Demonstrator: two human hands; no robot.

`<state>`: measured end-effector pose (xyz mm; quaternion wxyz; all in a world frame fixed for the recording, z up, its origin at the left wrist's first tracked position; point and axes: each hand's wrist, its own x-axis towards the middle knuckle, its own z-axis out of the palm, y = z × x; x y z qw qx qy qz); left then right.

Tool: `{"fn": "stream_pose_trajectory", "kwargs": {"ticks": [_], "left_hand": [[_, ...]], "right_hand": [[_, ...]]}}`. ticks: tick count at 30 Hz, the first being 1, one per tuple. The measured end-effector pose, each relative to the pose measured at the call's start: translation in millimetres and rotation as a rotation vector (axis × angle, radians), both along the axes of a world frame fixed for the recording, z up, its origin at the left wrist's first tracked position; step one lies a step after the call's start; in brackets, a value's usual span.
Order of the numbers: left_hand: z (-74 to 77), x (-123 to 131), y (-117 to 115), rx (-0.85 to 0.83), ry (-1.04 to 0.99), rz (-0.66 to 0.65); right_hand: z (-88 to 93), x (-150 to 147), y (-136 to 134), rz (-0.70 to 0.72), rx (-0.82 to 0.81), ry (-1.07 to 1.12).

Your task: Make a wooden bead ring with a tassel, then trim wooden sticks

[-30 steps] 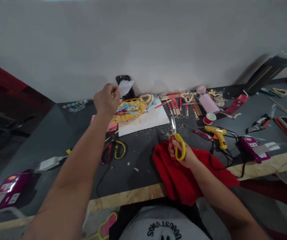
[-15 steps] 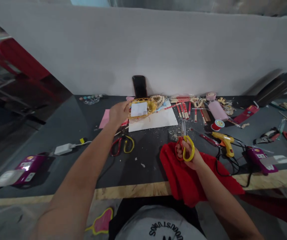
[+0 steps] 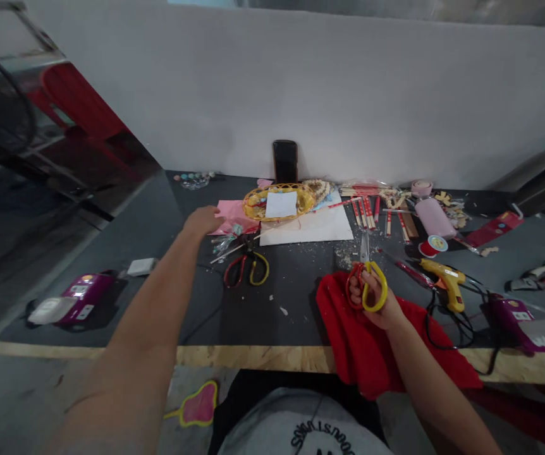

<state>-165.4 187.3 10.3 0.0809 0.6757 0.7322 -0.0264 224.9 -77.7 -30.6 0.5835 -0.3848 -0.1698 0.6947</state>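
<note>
Right hand (image 3: 375, 302) closed through the handles of the scissors (image 3: 365, 253), blades together, tips toward the far edge. Under it, red cloth (image 3: 358, 347) draped over the desk's near edge. Left hand (image 3: 205, 221) loosely open, empty, at pink paper (image 3: 232, 218) beside the basket (image 3: 256, 207), white slip (image 3: 281, 204) inside. Cloth looks uncut; judged early. Shirt print unreadable.

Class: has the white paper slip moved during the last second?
Yes. The white paper slip went from the left hand, then raised by the phone, down into the yellow basket.
</note>
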Motion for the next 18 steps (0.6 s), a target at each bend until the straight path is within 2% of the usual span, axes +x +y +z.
{"fn": "stream_pose_trajectory", "kwargs": {"ticks": [6, 13, 16, 18], "left_hand": [[-2.3, -13, 0, -0.025, 0.043, 0.001], [-13.6, -15, 13, -0.074, 0.066, 0.082], [-17.1, -17, 16, -0.056, 0.035, 0.051], [-17.2, -18, 15, 0.002, -0.003, -0.019]], "right_hand": [[-0.6, 1, 0, 0.003, -0.01, -0.022], [-2.0, 1, 0, 0.003, -0.033, 0.005], [-1.1, 1, 0, -0.008, -0.021, -0.005], [0.1, 0, 0, -0.011, -0.01, -0.008]]}}
